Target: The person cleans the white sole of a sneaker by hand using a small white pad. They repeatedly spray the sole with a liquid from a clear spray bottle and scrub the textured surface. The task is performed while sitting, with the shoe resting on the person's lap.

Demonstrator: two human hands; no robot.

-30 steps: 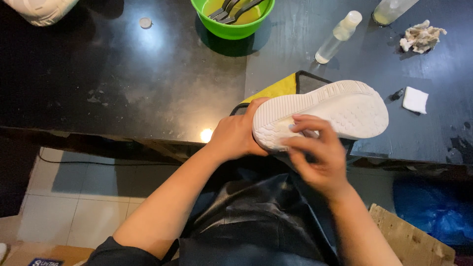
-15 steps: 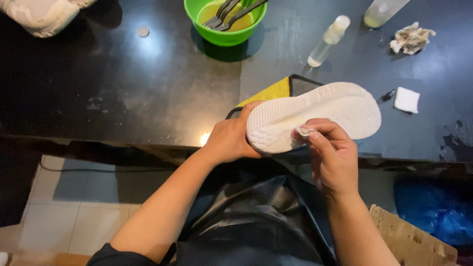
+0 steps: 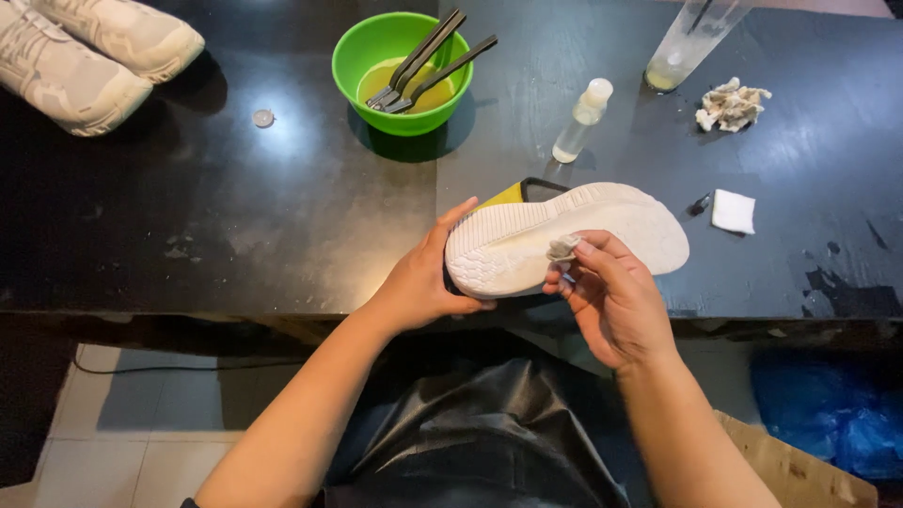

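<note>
My left hand [image 3: 421, 280] grips the heel end of a shoe [image 3: 602, 230] turned sole up, its white ribbed sole facing me, with yellow and black upper showing behind. My right hand [image 3: 616, 296] pinches a small grey-white wad of cloth [image 3: 562, 248] against the middle of the sole. The shoe is held just above the near edge of a black table [image 3: 226, 207].
A green bowl [image 3: 362, 56] with yellowish liquid and two brushes stands at the back centre. A small clear spray bottle [image 3: 581, 120], a tall cup [image 3: 691, 42], a crumpled dirty wad [image 3: 732, 103] and a white pad [image 3: 734, 211] lie to the right. Two white sneakers [image 3: 94, 47] rest far left.
My right hand has slid the wad back along the sole toward the heel. The view has shifted, bringing the white sneakers at the far left into sight.
</note>
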